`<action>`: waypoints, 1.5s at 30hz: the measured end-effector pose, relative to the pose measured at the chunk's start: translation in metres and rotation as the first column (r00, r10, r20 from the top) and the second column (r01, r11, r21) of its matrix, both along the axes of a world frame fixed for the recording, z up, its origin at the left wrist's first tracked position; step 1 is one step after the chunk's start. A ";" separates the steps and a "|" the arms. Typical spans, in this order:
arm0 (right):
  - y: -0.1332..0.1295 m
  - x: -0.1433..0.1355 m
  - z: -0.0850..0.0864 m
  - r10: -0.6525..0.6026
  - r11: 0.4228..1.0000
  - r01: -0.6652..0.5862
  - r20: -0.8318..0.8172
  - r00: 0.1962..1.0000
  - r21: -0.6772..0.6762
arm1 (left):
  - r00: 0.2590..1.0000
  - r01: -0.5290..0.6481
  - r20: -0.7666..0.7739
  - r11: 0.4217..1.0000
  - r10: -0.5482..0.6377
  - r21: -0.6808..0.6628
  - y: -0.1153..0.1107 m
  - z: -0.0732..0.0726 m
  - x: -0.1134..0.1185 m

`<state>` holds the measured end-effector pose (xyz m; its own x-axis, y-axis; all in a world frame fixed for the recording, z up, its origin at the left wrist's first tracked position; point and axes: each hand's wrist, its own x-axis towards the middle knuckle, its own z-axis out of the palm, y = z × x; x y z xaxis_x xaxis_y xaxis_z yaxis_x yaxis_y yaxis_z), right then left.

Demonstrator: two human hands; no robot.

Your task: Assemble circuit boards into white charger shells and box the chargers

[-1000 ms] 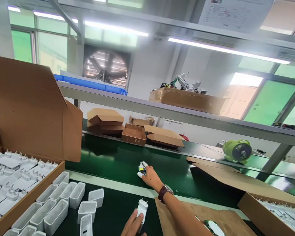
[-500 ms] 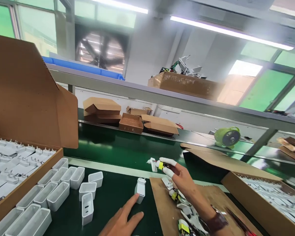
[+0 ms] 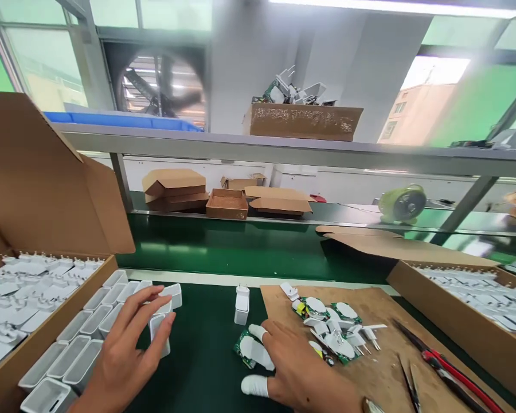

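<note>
My left hand [image 3: 126, 344] is raised over the white casings [image 3: 88, 327] at the left, thumb and fingers apart; its fingertips are close to a small group of casings [image 3: 172, 294]. My right hand [image 3: 292, 364], with white covers on thumb and a finger, is low over the green mat, fingers spread beside a green circuit board with a white part [image 3: 251, 349]. A closed white casing with prongs [image 3: 242, 305] stands between the hands. On the brown cardboard sheet [image 3: 279, 301] lies a pile of circuit boards and white plug parts [image 3: 333, 330].
An open carton [image 3: 107, 272] of white plug pieces is at the left, another [image 3: 456, 324] at the right. Red-handled pliers [image 3: 451, 370] and tweezers [image 3: 408, 381] lie on the cardboard. A metal shelf [image 3: 284, 147] crosses above; a green fan [image 3: 402, 203] stands behind.
My right hand has come down from above the cardboard and no longer holds the yellow-marked part. My left hand has moved left to the casings. The view has levelled.
</note>
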<state>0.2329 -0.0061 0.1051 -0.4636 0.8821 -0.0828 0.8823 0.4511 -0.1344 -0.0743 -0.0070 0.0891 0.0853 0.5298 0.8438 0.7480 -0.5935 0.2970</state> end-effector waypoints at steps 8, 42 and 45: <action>0.002 0.000 -0.036 0.062 0.998 -0.053 -0.255 0.965 0.043 | 0.929 -0.161 -0.363 0.959 0.067 -0.235 -0.010 -0.052 -0.024; 0.006 -0.007 -0.056 0.333 0.859 0.012 -0.576 0.746 0.512 | 0.935 0.345 0.188 0.651 -0.301 -0.676 0.012 -0.081 0.046; 0.006 -0.007 -0.057 0.314 0.862 0.032 -0.583 0.749 0.507 | 0.955 0.287 0.178 0.600 -0.236 -0.747 0.012 -0.073 0.044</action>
